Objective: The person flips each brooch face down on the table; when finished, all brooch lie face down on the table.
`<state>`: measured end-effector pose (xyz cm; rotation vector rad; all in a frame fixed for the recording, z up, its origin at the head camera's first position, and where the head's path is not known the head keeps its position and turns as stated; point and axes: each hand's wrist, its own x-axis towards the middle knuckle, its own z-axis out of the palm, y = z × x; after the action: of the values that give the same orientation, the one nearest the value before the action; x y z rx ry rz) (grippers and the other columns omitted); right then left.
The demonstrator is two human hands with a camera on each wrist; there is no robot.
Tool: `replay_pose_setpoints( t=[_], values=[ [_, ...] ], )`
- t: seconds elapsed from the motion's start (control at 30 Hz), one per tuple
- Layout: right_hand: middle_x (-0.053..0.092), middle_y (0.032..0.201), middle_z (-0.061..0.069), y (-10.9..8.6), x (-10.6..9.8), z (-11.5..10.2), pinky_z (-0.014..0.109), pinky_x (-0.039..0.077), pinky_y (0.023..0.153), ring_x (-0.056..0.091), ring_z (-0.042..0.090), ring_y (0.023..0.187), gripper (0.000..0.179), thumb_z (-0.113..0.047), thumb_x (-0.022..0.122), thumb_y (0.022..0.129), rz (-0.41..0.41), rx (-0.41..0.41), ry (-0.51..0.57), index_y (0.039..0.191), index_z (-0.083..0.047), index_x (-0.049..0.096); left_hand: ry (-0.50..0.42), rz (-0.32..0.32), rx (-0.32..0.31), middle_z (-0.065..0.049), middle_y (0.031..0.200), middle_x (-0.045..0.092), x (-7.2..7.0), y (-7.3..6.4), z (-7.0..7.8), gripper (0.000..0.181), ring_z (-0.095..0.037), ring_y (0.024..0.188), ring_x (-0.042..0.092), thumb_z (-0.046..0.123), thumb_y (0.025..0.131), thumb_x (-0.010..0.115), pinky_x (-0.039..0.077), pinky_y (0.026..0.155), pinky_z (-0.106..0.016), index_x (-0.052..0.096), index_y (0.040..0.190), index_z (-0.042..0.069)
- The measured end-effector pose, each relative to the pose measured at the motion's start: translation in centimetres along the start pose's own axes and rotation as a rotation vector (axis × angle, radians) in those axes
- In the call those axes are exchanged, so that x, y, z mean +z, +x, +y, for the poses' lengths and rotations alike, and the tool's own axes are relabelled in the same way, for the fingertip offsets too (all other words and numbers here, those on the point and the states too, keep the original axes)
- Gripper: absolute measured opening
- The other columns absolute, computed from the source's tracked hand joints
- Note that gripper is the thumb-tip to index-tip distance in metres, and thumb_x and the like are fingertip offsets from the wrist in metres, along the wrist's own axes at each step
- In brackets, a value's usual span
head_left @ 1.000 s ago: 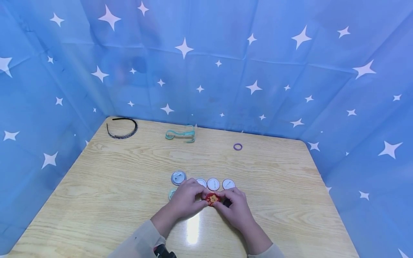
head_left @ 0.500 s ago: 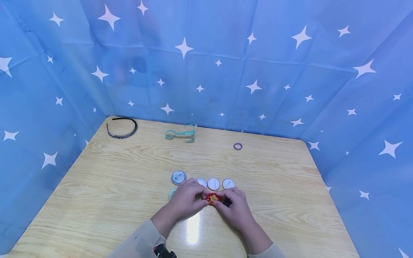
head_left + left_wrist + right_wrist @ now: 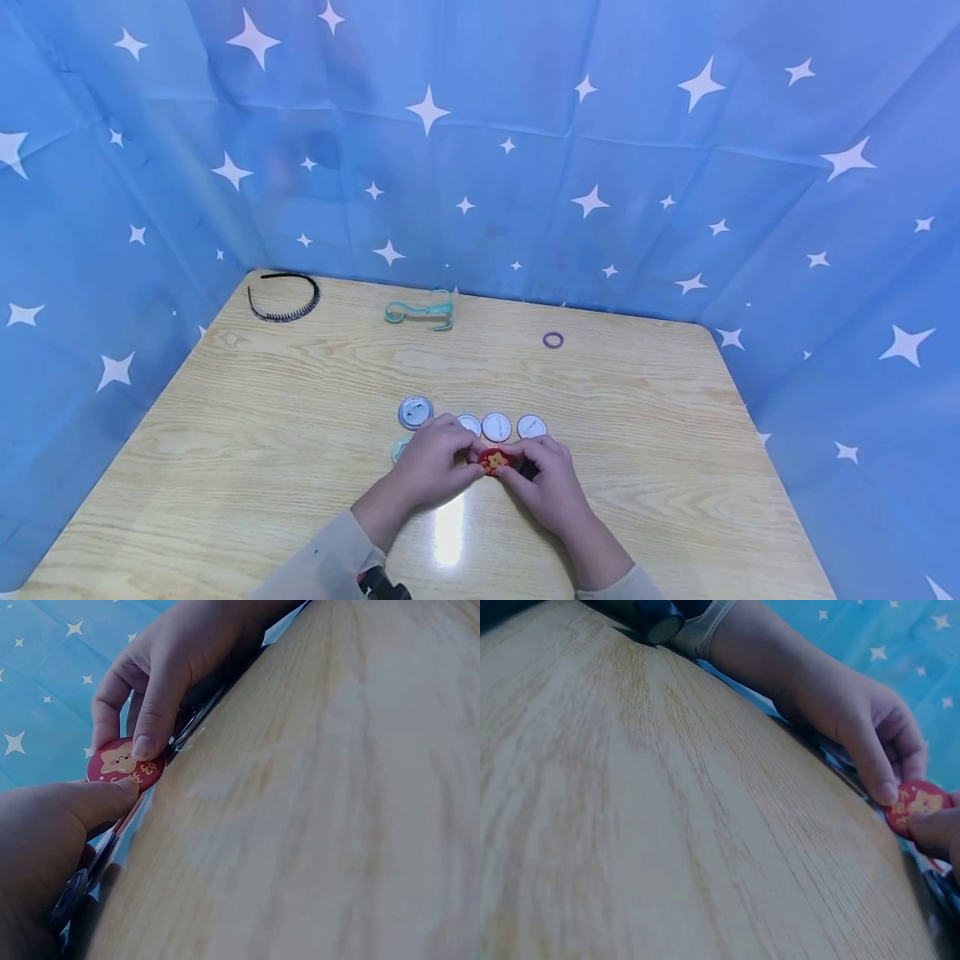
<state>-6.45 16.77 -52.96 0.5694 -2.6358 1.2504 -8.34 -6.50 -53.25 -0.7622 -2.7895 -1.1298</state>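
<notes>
A round red pin badge with a yellow star figure and lettering is held face up between my two hands, tilted toward me. My left hand pinches its left edge, with the thumb on the front. On the opposite edge my right hand pinches it the same way. The left wrist view shows both thumbs on the face of the badge. Just beyond the hands lie white-backed badges, pins up, one of them partly hidden by the left hand. A dark round thing shows partly beneath the right hand.
Left of the hands are a larger silver-backed badge and a pale teal badge, partly covered. Toward the back of the wooden table lie a black toothed headband, a teal looped item and a purple ring.
</notes>
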Motion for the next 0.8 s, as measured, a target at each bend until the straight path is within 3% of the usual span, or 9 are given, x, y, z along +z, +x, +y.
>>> replay_pose_setpoints(
  t=[0.8],
  values=[
    [0.072, 0.099, -0.018, -0.05, 0.14, 0.46, 0.046, 0.039, 0.093, 0.06, 0.008, 0.098, 0.027, -0.014, 0.094, 0.081, 0.011, -0.042, -0.004, 0.102, -0.021, 0.079, 0.018, 0.035, 0.023, 0.03, 0.078, 0.057, 0.16, 0.02, -0.14, 0.017, -0.002, 0.087, 0.051, 0.031, 0.086, 0.088, 0.043, 0.09, -0.036, 0.072, 0.088, 0.036]
  ],
)
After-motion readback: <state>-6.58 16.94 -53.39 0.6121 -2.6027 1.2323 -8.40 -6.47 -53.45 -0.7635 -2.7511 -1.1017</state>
